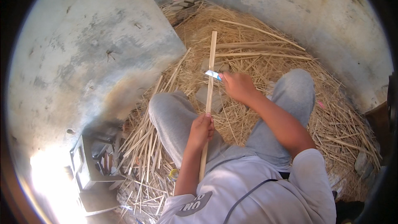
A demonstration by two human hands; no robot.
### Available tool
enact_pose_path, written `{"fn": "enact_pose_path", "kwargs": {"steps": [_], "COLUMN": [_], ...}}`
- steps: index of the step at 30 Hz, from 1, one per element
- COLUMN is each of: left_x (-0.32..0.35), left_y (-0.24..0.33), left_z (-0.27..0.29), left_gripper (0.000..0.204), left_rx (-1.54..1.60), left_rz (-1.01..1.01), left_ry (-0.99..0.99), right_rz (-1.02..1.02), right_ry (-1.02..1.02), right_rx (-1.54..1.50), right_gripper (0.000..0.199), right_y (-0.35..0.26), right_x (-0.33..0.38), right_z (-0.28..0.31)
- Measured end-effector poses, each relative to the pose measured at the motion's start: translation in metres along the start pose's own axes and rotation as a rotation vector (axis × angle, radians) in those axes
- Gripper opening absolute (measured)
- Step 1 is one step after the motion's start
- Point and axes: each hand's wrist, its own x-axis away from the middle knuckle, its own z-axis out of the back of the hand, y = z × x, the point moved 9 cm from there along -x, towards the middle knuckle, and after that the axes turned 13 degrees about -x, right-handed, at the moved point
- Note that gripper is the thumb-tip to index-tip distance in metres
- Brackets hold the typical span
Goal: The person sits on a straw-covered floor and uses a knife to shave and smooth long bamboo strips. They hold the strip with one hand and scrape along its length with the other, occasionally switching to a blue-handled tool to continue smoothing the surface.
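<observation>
straw-littered floor (248, 29), left hand (201, 129) fingers wrapped round bamboo strip (210, 79), right hand (237, 86) fingers pinching blade (212, 74), metal box (89, 164) beside

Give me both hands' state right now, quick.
Left hand: closed around the long wooden stick.
Right hand: closed on a small blade, set against the stick.

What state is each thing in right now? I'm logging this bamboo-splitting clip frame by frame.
Bamboo strip: upright, slightly tilted, gripped near its lower half.
Left hand: closed around the strip.
Right hand: closed on the blade handle.
Small blade: pressed flat against the strip's side.
Cut strips: lying loose in a pile by the left knee.
Shavings: spread over the ground.
Small box: open, holding items.
</observation>
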Motion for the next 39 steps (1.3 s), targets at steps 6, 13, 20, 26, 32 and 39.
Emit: {"fn": "enact_pose_path", "kwargs": {"steps": [6,13,20,26,32,39], "left_x": [0.002,0.005,0.001,0.003,0.002,0.001], "left_y": [0.003,0.005,-0.005,0.004,0.011,0.007], "left_z": [-0.001,-0.002,-0.001,0.003,0.010,0.018], "left_gripper": [0.030,0.027,0.027,0.026,0.025,0.027], "left_rx": [0.008,0.039,0.042,0.065,0.060,0.120], "left_rz": [0.056,0.016,0.048,0.063,0.033,0.029], "left_ry": [-0.007,0.027,-0.044,0.020,0.057,0.045], "right_rz": [-0.041,-0.036,-0.121,-0.328,0.156,0.043], "right_ry": [-0.046,-0.016,-0.152,-0.128,-0.001,-0.383], "right_rx": [0.040,0.019,-0.023,-0.337,-0.271,-0.066], "right_gripper": [0.039,0.039,0.043,0.043,0.034,0.038], "right_y": [0.001,0.000,0.011,0.021,-0.039,-0.051], "right_x": [-0.008,-0.016,-0.012,-0.010,0.022,0.033], "right_z": [-0.007,-0.002,-0.005,-0.006,0.001,-0.028]}}
